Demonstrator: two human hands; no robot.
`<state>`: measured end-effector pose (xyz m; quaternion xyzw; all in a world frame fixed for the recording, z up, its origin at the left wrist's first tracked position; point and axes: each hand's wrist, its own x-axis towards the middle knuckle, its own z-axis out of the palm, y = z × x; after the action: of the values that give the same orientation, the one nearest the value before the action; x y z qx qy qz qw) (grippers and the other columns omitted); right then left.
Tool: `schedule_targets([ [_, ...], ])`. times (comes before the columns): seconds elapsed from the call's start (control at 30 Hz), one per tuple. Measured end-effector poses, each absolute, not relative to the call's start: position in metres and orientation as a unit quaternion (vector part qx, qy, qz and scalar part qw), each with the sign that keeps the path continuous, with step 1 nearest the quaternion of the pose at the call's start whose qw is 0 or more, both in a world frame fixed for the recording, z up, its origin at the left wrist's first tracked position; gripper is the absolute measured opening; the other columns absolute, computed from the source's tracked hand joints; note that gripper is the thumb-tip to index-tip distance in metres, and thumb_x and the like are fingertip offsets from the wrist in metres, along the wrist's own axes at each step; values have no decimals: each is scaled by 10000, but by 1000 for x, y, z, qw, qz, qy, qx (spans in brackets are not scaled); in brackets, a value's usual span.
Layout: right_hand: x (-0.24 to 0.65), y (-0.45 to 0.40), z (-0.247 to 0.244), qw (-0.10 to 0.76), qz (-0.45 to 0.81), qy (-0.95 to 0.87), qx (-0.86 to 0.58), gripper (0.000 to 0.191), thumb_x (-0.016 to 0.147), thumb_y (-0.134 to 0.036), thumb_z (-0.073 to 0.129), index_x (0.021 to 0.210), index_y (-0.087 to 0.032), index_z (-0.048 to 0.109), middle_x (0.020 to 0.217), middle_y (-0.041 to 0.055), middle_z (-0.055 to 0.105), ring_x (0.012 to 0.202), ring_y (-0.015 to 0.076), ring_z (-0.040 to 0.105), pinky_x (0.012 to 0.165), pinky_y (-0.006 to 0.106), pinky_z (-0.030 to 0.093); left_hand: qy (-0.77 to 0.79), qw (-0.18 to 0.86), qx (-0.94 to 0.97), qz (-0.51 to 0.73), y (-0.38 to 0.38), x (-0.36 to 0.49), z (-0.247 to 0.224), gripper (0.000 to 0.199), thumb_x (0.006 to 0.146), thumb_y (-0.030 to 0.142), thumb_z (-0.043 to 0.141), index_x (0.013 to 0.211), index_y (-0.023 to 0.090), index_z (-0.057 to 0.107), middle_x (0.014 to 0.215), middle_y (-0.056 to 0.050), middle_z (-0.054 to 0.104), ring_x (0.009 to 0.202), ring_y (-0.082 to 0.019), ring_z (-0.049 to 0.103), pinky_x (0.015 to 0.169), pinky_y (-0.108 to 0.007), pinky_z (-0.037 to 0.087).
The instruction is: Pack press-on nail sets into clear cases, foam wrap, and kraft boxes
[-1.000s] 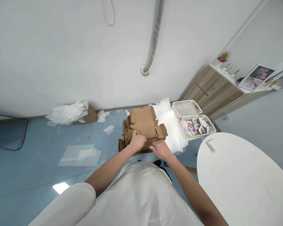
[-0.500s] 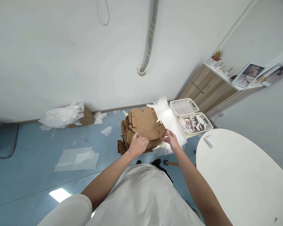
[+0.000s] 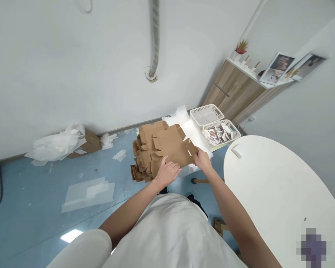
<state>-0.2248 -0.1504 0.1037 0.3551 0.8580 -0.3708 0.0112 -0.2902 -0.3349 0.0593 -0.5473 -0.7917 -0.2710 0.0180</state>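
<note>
A flat, unfolded cardboard box (image 3: 171,143) with cut flaps and slots lies at an angle over a stack of similar flat boxes (image 3: 145,152). My right hand (image 3: 203,159) pinches its right edge, beside the slotted flap. At the near edge, my left hand (image 3: 168,172) has its thumb on top and its fingers curled against the cardboard. The undersides of the fingers are hidden.
White foam sheets (image 3: 188,128) lie behind the stack, beside two white baskets, one (image 3: 221,133) holding small printed packets. A round white table (image 3: 270,186) stands at right. A wooden cabinet (image 3: 231,85) and wrapping heap (image 3: 58,143) line the wall.
The top flat box has shifted right off the stack, uncovering another beneath. My right hand has closed on its edge. The view has turned slightly to the right.
</note>
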Motion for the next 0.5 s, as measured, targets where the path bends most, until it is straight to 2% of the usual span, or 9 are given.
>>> schedule_targets([
  [0.1,-198,-135,104,-51,-394,839,371,443,819,-248,362,1255,-210,431,723,31,652,455,138,567,570,288,470,-777,40,-563,-280,-319,-278,70,311,813,434,448,953,210,613,930,-45,658,860,-189,562,1016,-485,148],
  [0.23,-142,-107,106,-150,-428,795,404,457,809,-271,346,1252,-219,445,811,37,662,512,151,580,548,304,487,-766,52,-570,-292,-291,-259,91,575,686,601,512,1089,195,567,1163,-115,552,1067,-278,471,1020,-504,117],
  [0.3,-106,-92,108,-205,-427,772,423,454,807,-286,342,1240,-219,459,896,40,660,600,162,601,585,313,498,-772,44,-562,-294,-274,-248,97,617,662,620,523,1118,205,546,1222,-117,503,1137,-302,410,1023,-515,96],
  [0.37,-68,-79,109,-260,-413,755,438,445,799,-289,353,1217,-211,485,1014,47,640,767,183,613,691,327,495,-789,24,-531,-307,-256,-237,97,623,675,599,524,1163,213,504,1274,-116,448,1191,-309,353,1025,-520,98],
  [0.43,-30,-69,109,-310,-396,739,447,437,793,-283,363,1197,-197,505,1107,53,606,936,198,577,812,342,456,-816,-20,-469,-338,-237,-225,90,663,700,558,525,1247,202,408,1334,-134,365,1236,-310,302,1020,-515,149],
  [0.5,7,-60,105,-350,-389,719,458,431,789,-285,367,1181,-184,517,1144,62,587,1020,204,535,871,352,420,-831,-115,-389,-381,-216,-210,78,782,693,527,558,1325,169,267,1384,-171,261,1248,-313,297,992,-486,249],
])
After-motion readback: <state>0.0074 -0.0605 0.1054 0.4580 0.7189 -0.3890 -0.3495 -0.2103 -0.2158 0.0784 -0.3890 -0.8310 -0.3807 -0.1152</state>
